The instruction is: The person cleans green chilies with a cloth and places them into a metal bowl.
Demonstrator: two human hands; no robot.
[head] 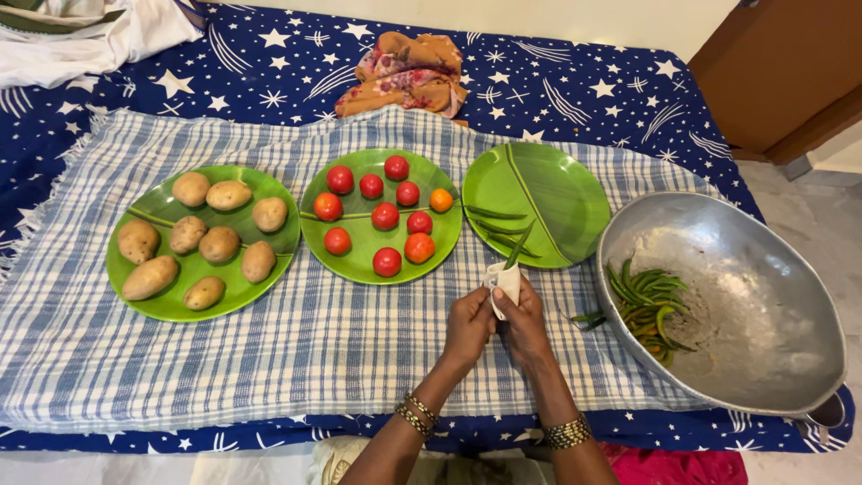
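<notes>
Over the checked cloth (269, 350), both hands (496, 321) wipe a green chilli (516, 247) with a white cloth (505, 280).

Setting: a home, likely a bedroom used for food preparation. Evidence: bed with star-patterned blue sheet (575, 81); checked cloth (269, 350) spread over it; crumpled clothing (409, 72); wooden door (781, 63); tiled floor (831, 224); produce on green plates (557, 180).

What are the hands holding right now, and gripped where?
Both hands, left hand and right hand, hold a folded white cloth by its lower part. A green chilli sticks up out of it, its lower end wrapped in the cloth.
</notes>
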